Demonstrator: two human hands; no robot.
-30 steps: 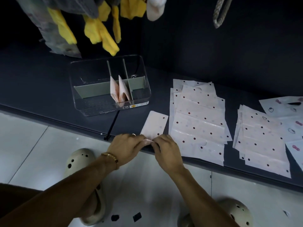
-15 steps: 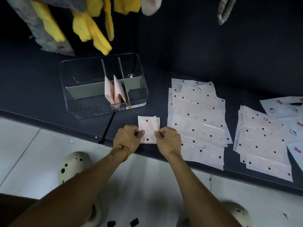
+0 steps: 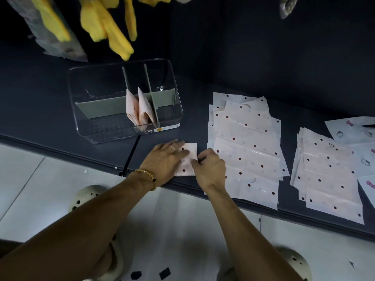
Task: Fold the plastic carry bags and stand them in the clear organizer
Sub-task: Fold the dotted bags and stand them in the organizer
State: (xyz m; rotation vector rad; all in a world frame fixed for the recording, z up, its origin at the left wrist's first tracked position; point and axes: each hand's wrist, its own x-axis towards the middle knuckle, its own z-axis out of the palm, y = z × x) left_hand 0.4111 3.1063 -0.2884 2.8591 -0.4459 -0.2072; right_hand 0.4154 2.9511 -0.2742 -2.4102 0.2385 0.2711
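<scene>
A small folded carry bag (image 3: 187,162), pale pink with dark red dots, lies on the dark shelf (image 3: 50,110) close to its front edge. The left hand (image 3: 165,161) lies flat on top of it, fingers straight and spread, pressing it down; a ring shows on one finger and a beaded bracelet (image 3: 146,175) circles the wrist. The right hand (image 3: 210,168) sits at the bag's right edge with its fingers curled, pinching that edge between thumb and fingertips.

Behind the hands, a little to the left, stands the clear organizer (image 3: 125,100), a transparent storage box with grey-green dividers. Two folded bags (image 3: 140,109) stand upright in its narrow middle compartment, leaning against each other (the compartments either side look bare).

Just right of the hands lies a flat stack of unfolded dotted bags (image 3: 246,142), and farther right a second stack (image 3: 328,175). Yellow cloths (image 3: 107,25) hang above the organizer.
</scene>
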